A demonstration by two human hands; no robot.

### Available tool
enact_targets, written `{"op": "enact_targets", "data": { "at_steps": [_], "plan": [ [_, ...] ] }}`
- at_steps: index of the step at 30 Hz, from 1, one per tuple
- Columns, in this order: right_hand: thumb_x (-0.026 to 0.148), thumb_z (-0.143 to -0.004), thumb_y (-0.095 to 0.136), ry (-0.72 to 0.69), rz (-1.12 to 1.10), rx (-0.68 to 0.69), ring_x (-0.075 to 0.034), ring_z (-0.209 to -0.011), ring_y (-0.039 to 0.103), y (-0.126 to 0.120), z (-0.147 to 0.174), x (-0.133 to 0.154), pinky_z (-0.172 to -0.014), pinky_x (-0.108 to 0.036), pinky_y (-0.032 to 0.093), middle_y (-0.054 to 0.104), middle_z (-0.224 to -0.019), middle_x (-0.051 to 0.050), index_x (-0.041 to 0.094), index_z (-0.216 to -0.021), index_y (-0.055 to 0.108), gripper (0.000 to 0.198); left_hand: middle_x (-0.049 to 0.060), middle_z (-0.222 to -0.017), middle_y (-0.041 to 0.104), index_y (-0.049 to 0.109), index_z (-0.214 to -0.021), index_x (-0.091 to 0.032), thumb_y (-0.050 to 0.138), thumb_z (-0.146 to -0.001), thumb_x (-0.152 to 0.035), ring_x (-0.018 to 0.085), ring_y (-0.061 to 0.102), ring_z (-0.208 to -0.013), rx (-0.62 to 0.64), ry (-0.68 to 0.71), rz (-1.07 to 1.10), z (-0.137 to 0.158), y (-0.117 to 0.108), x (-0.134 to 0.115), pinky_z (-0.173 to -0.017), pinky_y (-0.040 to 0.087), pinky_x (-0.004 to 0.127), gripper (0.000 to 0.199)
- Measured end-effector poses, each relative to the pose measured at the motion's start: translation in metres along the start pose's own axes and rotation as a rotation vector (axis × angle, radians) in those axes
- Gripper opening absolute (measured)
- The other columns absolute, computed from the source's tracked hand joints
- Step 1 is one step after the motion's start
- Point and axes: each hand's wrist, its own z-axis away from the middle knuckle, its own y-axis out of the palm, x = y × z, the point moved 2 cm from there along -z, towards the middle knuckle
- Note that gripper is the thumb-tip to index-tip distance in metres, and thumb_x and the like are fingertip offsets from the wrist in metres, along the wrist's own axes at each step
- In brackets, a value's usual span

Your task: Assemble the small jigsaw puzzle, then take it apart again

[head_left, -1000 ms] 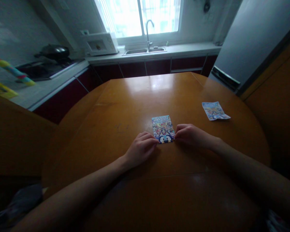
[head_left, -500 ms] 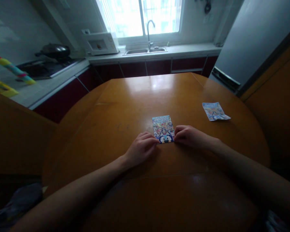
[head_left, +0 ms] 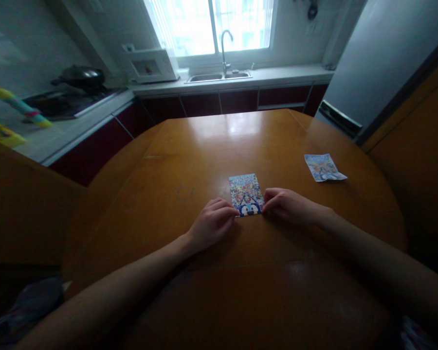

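A small rectangular picture card (head_left: 246,190) with a crowded, colourful print and a blue-and-white cartoon face near its lower edge lies on the wooden table (head_left: 190,160). My left hand (head_left: 215,218) pinches the card's lower left corner between thumb and fingers. At the lower right corner, my right hand (head_left: 282,204) pinches the card the same way. Both forearms come in from the bottom of the view. To the right lies a creased sheet of paper (head_left: 323,167) with a similar print, one corner bent up, apart from both hands.
Beyond the table are a counter with a sink (head_left: 219,77), a white microwave (head_left: 153,65) and a dark wok (head_left: 82,78) on the stove. A grey fridge (head_left: 379,63) stands at the right. Yellow toy-like objects (head_left: 3,133) sit at the left.
The whole view has shifted very slightly. Both hands keep their hold on the card's lower corners, and the card lies as before.
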Motion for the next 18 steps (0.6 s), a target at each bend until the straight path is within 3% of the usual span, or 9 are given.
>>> {"op": "enact_targets", "data": {
  "at_steps": [15, 18],
  "plan": [
    [0.011, -0.089, 0.061, 0.070, 0.002, 0.034, -0.016, -0.086, 0.065, -0.0052, 0.0022, -0.0036, -0.081, -0.030, 0.050, 0.070, -0.100, -0.005, 0.024, -0.091, 0.080, 0.022, 0.005, -0.093, 0.071, 0.071, -0.100, -0.020, 0.056, -0.096, -0.017, 0.019, 0.062, -0.090, 0.019, -0.007, -0.009, 0.0000, 0.0006, 0.0005, -0.083, 0.051, 0.037, 0.017],
    [0.017, -0.091, 0.060, 0.075, 0.021, -0.023, -0.017, -0.086, 0.064, -0.0052, -0.0002, -0.0052, -0.080, -0.032, 0.051, 0.069, -0.099, -0.006, 0.023, -0.092, 0.079, 0.021, 0.006, -0.092, 0.071, 0.071, -0.100, -0.021, 0.055, -0.096, -0.017, 0.019, 0.062, -0.090, 0.017, -0.013, -0.016, -0.0001, 0.0006, 0.0009, -0.084, 0.053, 0.038, 0.017]
  ]
}}
